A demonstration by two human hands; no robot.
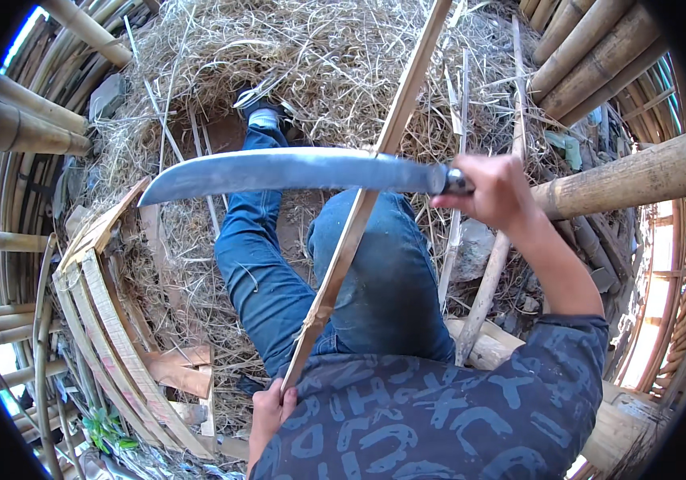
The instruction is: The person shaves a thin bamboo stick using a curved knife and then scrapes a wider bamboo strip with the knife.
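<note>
My right hand [497, 188] is closed round the dark handle of a machete [279, 170]. Its broad, slightly curved steel blade points left, level across the view, and crosses a long bamboo strip [351, 232]. Whether the edge touches the strip cannot be made out. My left hand [269, 410] grips the strip's lower end close to my body. From there the strip slants up to the right, passing over my bent knee [383, 272] and out at the top edge. A rough, splintered patch [316, 316] shows on the strip above my left hand.
Curly bamboo shavings [319, 72] cover the ground ahead. Split slats [111, 336] lie at the left beside a wood offcut [187, 370]. A thick bamboo pole [623, 178] juts in at the right, near my right forearm. Bamboo walls [11, 160] stand on both sides.
</note>
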